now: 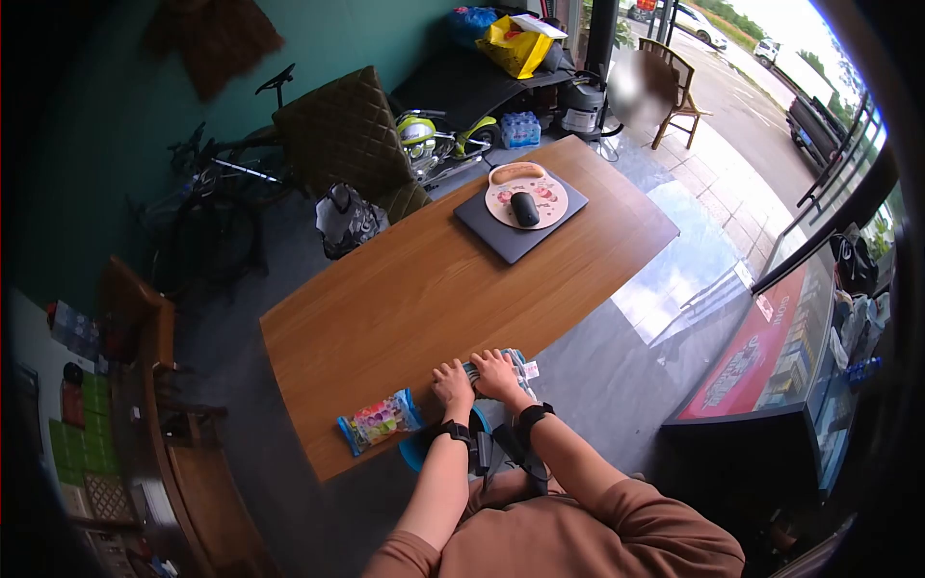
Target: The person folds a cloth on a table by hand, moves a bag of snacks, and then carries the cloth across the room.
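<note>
A folded blue, grey and white cloth (525,367) with a white tag lies at the near edge of the wooden table (405,299). My right hand (496,375) is closed over it, fingers bent across the top. Close beside it, my left hand (453,383) curls its fingers over the cloth's left end. Much of the cloth is hidden under both hands. Left of my left hand lies a colourful, blue-ended plastic packet (380,422). A blue round rim (411,453) shows below the table edge, partly covered by my left forearm.
At the table's far end a dark laptop (509,249) carries a patterned mouse pad (502,207) and a black mouse (525,209). A quilted chair (337,125) stands beyond the left edge. A display case (747,361) stands at the right.
</note>
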Demonstrator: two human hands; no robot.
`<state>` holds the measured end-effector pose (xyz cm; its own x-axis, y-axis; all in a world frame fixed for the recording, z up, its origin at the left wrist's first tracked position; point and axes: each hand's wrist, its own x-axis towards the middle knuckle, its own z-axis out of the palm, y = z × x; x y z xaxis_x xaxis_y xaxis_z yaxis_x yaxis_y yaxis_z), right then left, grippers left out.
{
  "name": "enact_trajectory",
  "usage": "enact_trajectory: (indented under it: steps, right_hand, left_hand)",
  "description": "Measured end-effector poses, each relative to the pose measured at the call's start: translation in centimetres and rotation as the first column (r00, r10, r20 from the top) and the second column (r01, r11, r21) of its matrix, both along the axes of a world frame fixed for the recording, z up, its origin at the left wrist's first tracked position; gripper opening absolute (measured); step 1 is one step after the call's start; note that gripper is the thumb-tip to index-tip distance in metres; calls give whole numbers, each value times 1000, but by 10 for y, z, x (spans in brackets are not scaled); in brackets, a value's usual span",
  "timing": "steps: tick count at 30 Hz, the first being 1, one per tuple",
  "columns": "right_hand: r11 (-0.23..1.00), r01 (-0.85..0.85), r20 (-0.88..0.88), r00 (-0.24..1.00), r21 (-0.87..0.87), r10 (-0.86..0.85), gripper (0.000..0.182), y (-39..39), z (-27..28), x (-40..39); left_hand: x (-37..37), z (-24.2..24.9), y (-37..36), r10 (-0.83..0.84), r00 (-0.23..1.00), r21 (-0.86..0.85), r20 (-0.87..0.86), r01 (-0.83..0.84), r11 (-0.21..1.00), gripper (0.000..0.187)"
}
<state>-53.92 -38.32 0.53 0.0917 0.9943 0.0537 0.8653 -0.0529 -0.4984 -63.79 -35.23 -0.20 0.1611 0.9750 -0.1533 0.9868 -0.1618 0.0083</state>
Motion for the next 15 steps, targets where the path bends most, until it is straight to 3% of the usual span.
enact_trajectory:
  steps: [9, 11, 15]
  right_hand:
    - [999, -18, 20, 1000, -32, 18, 41, 1, 3, 0]
    - [999, -30, 37, 999, -34, 32, 41, 2, 4, 1]
    - [1000, -25, 55, 998, -11, 26, 39, 2, 1, -1]
  left_hand:
    - [3, 2, -2, 52, 999, 51, -2, -52, 997, 16]
    - [1, 3, -2, 30, 998, -9, 50, -29, 1000, 27]
    - [1, 5, -2, 31, 997, 18, 65, -32, 999, 26]
